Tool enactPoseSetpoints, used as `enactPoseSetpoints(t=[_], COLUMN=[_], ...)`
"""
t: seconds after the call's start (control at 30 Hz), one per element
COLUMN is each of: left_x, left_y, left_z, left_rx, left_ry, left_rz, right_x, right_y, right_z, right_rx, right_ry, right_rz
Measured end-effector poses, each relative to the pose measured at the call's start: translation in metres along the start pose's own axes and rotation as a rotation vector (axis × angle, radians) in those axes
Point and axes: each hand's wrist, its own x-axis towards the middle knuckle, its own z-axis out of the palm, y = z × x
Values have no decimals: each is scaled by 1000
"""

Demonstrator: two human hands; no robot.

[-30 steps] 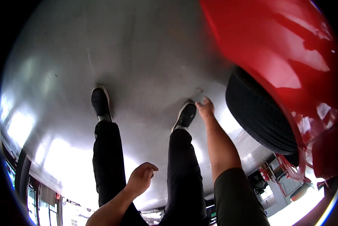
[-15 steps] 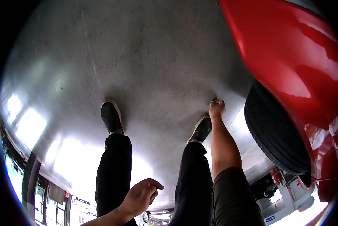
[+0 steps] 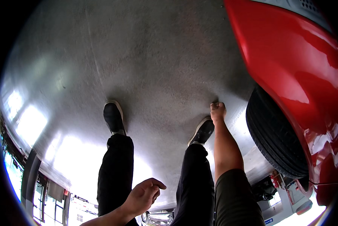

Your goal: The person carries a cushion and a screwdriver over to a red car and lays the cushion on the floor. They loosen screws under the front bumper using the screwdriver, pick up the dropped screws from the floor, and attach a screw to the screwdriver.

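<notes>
My right hand (image 3: 218, 112) is stretched out ahead, its fingers closed in a fist above the floor, just beyond my right shoe (image 3: 204, 130). A small dark spot shows at its far side; whether that is a thing in the grip or shadow, I cannot make out. Low in the view, in front of my left leg (image 3: 118, 165), my left hand (image 3: 142, 196) hangs with its fingers curled in and one finger partly extended. Nothing shows in it. To the right of my right hand is the black tyre (image 3: 272, 135) of a red car (image 3: 285, 56), apart from the hand.
Smooth grey floor (image 3: 157, 56) with bright window glare spreads around my feet. The car's bodywork fills the right side, with a grey perforated part at the top right. Dark posts (image 3: 30, 175) and windows stand at the lower left. Another vehicle (image 3: 157, 218) shows at the bottom.
The whole view has shifted slightly, so the car, tyre and my legs sit a little further right and lower. Both hands keep nearly the same pose.
</notes>
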Motion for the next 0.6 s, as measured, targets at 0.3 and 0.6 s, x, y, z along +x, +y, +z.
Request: enactPoseSetpoints(t=[0.3, 0.6], left_x=[8, 5], left_y=[0, -41], left_z=[9, -15], left_rx=[60, 117], left_ry=[14, 168], left_rz=[14, 154], right_x=[5, -151], right_y=[1, -140], right_z=[-8, -65], right_rx=[-214, 1157], right_ry=[57, -872], right_rz=[-220, 401])
